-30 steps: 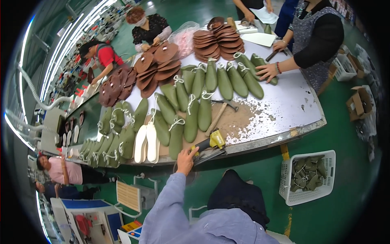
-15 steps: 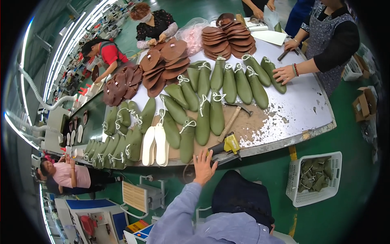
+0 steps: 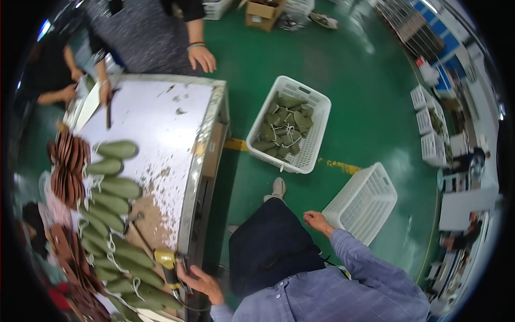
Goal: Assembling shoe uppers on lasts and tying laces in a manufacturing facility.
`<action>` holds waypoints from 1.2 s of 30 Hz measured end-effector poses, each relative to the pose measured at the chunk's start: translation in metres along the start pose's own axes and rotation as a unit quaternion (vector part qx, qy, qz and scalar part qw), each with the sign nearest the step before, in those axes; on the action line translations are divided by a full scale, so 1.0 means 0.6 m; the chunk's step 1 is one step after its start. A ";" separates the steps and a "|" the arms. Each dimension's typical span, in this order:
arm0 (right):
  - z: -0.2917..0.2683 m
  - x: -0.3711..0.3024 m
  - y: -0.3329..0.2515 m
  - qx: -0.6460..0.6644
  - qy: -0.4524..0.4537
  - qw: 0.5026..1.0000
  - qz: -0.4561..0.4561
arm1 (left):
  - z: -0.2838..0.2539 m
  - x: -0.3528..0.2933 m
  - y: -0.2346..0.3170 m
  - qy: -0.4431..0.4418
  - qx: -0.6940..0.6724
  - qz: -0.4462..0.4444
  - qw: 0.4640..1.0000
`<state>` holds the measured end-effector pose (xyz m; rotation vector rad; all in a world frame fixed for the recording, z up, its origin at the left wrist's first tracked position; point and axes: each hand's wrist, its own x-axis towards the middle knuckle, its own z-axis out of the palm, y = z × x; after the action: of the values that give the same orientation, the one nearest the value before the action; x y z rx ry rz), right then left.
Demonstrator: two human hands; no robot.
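Note:
My left hand point(image 3: 201, 282) is at the table edge with fingers spread, holding nothing. Right beside it lies a yellow-and-black staple gun point(image 3: 167, 264); whether the fingertips touch it I cannot tell. My right hand point(image 3: 317, 222) hangs over the floor near a white plastic basket point(image 3: 365, 201), its fingers curled in and nothing visible in them. On the table, several green shoe lasts point(image 3: 119, 188) with white cords lie in rows. A hammer point(image 3: 140, 236) with a wooden handle rests between them and the staple gun.
Another white basket point(image 3: 316, 137) on the green floor holds green pieces with white cords. Stacked brown leather pieces point(image 3: 67, 177) stand at the table's left side. Across the table point(image 3: 177, 123), a co-worker's hand point(image 3: 201, 58) hangs beyond the corner; another hand point(image 3: 105, 92) holds a dark stick-like tool.
My view has swung to the right, bringing in the floor and both baskets. My right hand has come into view. My left hand stays beside the staple gun. The co-worker's hand has left the lasts.

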<state>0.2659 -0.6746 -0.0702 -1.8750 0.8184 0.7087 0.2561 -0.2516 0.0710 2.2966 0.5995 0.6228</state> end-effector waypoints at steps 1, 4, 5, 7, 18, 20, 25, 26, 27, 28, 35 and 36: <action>-0.005 0.002 0.004 0.017 0.005 1.000 0.004 | 0.026 -0.004 0.023 -0.050 -0.064 -0.018 0.997; -0.022 0.026 0.039 0.067 0.021 0.997 0.023 | 0.112 -0.001 0.114 -0.215 -0.135 -0.045 0.966; -0.028 0.037 0.059 0.070 0.032 0.997 0.009 | 0.145 -0.001 0.134 -0.257 -0.135 -0.039 0.956; -0.044 0.057 0.092 0.083 0.040 0.996 0.000 | 0.213 -0.001 0.169 -0.340 -0.090 -0.003 0.936; -0.235 0.164 0.055 0.185 0.119 0.963 0.153 | 0.494 0.007 0.314 -0.572 0.011 0.052 0.819; -0.274 0.195 0.055 0.130 0.171 0.974 0.066 | 0.552 0.008 0.328 -0.610 0.004 0.078 0.789; -0.337 0.289 -0.076 0.130 0.202 0.970 0.039 | 0.681 0.042 0.318 -0.655 0.041 0.120 0.745; -0.341 0.301 -0.112 0.111 0.196 0.974 0.025 | 0.696 0.041 0.323 -0.654 0.042 0.112 0.747; -0.339 0.311 -0.133 0.092 0.192 0.977 0.015 | 0.711 0.040 0.326 -0.655 0.049 0.112 0.746; -0.335 0.339 -0.136 0.087 0.192 0.977 0.017 | 0.735 0.040 0.331 -0.657 0.053 0.115 0.743; -0.270 0.715 -0.147 -0.113 0.044 0.993 -0.005 | 0.838 -0.043 0.253 -0.604 -0.003 -0.082 0.793; -0.270 0.794 -0.119 -0.160 0.058 0.985 -0.026 | 0.873 -0.068 0.248 -0.610 -0.001 -0.094 0.787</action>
<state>0.6333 -0.9123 -0.3287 -2.2350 0.7604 0.7372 0.5626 -0.6275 -0.1797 2.0402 0.1440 -0.9500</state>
